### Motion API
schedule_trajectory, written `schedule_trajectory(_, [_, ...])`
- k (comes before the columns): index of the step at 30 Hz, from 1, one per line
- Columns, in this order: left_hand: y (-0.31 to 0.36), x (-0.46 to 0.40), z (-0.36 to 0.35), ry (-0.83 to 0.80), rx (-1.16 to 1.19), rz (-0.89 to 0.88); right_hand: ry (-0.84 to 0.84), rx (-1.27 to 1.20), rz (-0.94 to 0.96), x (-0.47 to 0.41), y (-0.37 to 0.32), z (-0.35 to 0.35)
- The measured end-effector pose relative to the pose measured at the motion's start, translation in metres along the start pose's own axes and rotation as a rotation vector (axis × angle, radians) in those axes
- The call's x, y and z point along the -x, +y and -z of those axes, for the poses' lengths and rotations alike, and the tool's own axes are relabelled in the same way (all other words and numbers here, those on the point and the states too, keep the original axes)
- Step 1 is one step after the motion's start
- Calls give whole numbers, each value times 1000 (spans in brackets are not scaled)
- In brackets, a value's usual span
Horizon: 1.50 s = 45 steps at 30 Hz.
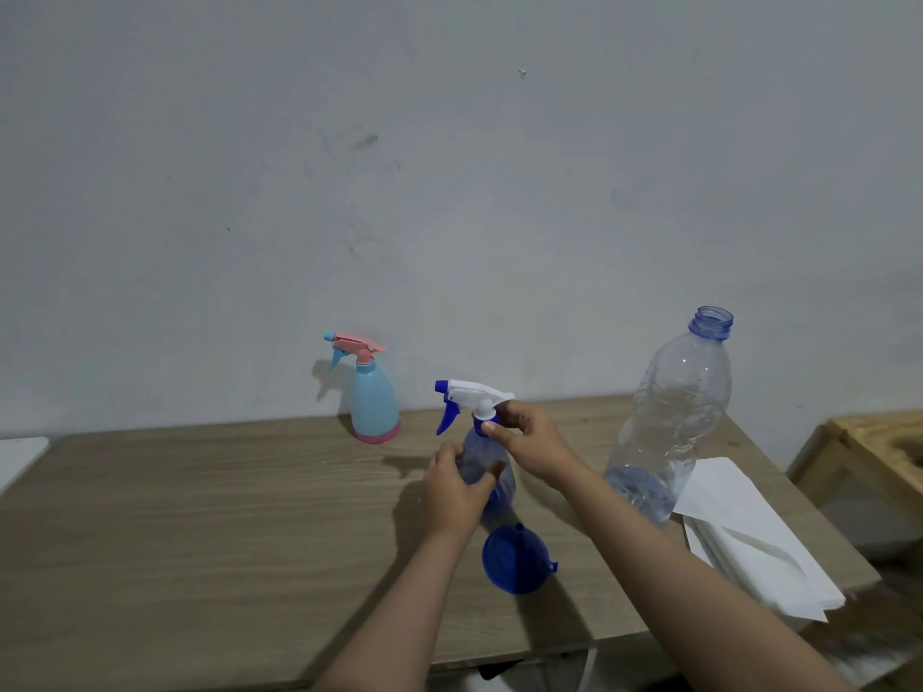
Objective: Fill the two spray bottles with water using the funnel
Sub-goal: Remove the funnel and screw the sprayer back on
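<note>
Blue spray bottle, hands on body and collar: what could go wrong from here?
1. The big water bottle stands uncapped close by the right hand; an elbow bump could tip it onto the paper towels.
2. The left hand grips the thin blue spray bottle; twisting the collar may squeeze or tilt it.
3. The funnel lies loose under the forearms.

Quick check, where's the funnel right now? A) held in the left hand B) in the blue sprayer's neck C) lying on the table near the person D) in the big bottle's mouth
C: the funnel lies on the table, nearer the person than the blue sprayer, which both hands hold.
</note>
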<state>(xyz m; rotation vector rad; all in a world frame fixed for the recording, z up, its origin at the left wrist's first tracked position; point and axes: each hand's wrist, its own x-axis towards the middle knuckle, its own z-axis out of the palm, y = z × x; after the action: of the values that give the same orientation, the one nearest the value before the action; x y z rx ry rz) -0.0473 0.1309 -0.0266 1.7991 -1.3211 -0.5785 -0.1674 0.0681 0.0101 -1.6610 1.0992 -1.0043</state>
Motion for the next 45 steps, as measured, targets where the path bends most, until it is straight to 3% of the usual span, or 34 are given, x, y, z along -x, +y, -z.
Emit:
schedule_trajectory(12, [-2,-2,-4,24,6,10,160,-138,-45,7,15,-18])
schedule_trajectory(28, [-6,-5,-8,43,80,17,114,-10,11,1,12,-15])
schedule_trajectory(40, [-4,-2,-7,27,89,9,211,-171,-35,4,16,-20])
schedule_trajectory(45, [-6,-2,-8,26,86,13,118,-240,-57,6,21,-17])
